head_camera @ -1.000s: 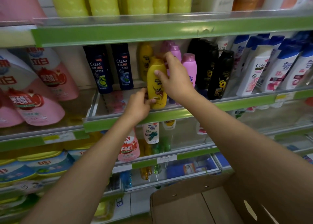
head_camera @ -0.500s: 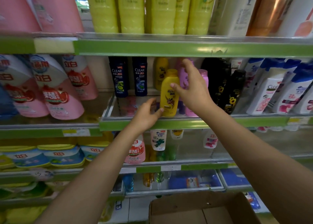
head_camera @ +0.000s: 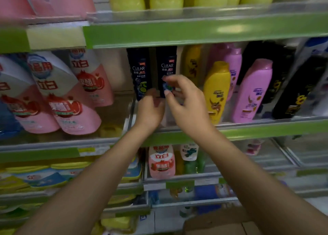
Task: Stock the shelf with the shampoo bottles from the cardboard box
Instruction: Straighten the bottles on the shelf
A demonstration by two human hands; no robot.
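Left hand [head_camera: 150, 108]: raised to the middle shelf [head_camera: 266, 128], back of the hand toward the camera, fingers curled forward at the foot of the left dark bottle [head_camera: 139, 71]. Fingertips are hidden behind the hand and blurred; cannot tell whether they grip that bottle or only touch it.

Right hand [head_camera: 184, 103]: just right of the left hand, nearly touching it. Fingers loosely bent and spread, thumb and forefinger apart, held in front of the lower label of the right dark bottle [head_camera: 166, 69]. It looks to hold nothing; contact with the bottle cannot be made out through the motion blur.

Yellow bottle [head_camera: 216, 91]: upright at the front of the same shelf, just right of the right hand, free of both hands. A second yellow bottle [head_camera: 192, 62] stands behind it. Pink bottles [head_camera: 252, 91] and black bottles [head_camera: 300, 89] follow to the right.

Cardboard box [head_camera: 218, 224]: bottom edge of view, between the forearms; only its top flaps show, the inside cut off.

Far left: pink refill pouches [head_camera: 71, 99], out of focus.
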